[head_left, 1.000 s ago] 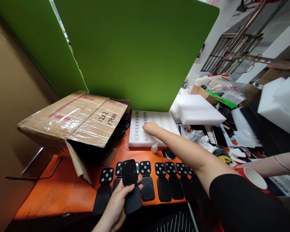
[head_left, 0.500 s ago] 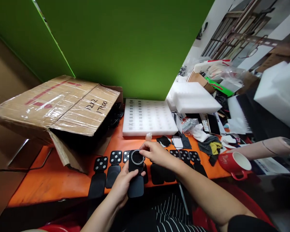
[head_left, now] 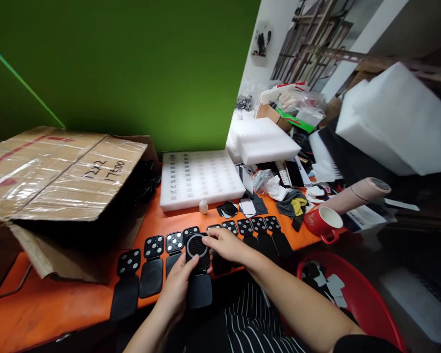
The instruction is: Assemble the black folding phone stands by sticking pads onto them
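My left hand (head_left: 180, 279) is closed around a black hinged folding piece (head_left: 199, 291), its lower flap hanging down and its upper panel ribbed. On that panel lies a thin grey ring (head_left: 188, 240). My right hand (head_left: 224, 243) pinches at the ring's upper right edge, fingers bent together; the exact fingertip contact is hard to make out. Around both hands, similar unfolded black pieces stand in a row, such as one at the left (head_left: 128, 262) with grey dots on its upper panel and another at the right (head_left: 259, 225). My hands partly hide those in the middle.
Behind the row sit a white foam tray (head_left: 209, 181) and a small whitish bottle (head_left: 203, 207). An open cardboard box (head_left: 69, 171) stands left on the orange table (head_left: 77, 309). At right are a red mug (head_left: 318, 223), a pink flask (head_left: 356, 193) and a red tub (head_left: 378, 314).
The camera view has turned to the right, bringing the red tub in sight. The ring now lies flatter over the ribbed panel, and my right fingers stay at its edge.
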The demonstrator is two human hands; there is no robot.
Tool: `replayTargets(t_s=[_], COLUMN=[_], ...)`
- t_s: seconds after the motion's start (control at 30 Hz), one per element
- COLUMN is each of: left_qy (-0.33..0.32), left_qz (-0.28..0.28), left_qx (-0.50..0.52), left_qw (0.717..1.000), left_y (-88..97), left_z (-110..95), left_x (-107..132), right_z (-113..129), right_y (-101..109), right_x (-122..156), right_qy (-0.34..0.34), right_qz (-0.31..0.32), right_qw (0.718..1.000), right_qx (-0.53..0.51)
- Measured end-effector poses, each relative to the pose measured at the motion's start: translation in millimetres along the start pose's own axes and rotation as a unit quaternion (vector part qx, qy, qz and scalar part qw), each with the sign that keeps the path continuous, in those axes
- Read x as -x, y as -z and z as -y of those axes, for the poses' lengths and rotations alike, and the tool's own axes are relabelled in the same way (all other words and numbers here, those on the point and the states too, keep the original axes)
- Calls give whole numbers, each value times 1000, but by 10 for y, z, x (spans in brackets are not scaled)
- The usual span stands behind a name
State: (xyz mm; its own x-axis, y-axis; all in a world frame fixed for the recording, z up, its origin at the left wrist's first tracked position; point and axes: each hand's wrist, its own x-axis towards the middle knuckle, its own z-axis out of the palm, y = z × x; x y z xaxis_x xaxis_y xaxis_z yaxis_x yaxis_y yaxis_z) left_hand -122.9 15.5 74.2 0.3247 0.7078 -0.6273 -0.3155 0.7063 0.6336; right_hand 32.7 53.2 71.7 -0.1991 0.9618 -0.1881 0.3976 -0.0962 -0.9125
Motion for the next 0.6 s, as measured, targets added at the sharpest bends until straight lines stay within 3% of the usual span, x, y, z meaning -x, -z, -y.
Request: replayTargets(t_s=[0.13,0.2,0.27,0.33,0.4,0.5,0.6], left_qy=[28,29,30,33,37,43,50], left_qz=[-2,-16,-30,-45,-60,-73,-75], left_qx=[-17,-33,-44,-45,-39,-31,-18], left_qw=[999,999,998,997,997,996,996], left_y=[-55,-67,-66,-54,-38,-22,-23], left_z=[90,112,108,87,66,52,54], left_x=[-40,-45,-37,-21,-3,21,40], right_z=[-151,-215,-306,-435,-586,-786,-893], right_y=[56,218,505,878,1252,1622,1672], right_x=[115,148,147,108,36,-96,-208], right_qy=[-7,5,-3,-55,-140,-198,-232], right_qz=[29,39,-13,-127,-191,-185,-153], right_qw=[998,999,999,974,931,907,892], right_qx=[-62,-32,48,179,277,322,357])
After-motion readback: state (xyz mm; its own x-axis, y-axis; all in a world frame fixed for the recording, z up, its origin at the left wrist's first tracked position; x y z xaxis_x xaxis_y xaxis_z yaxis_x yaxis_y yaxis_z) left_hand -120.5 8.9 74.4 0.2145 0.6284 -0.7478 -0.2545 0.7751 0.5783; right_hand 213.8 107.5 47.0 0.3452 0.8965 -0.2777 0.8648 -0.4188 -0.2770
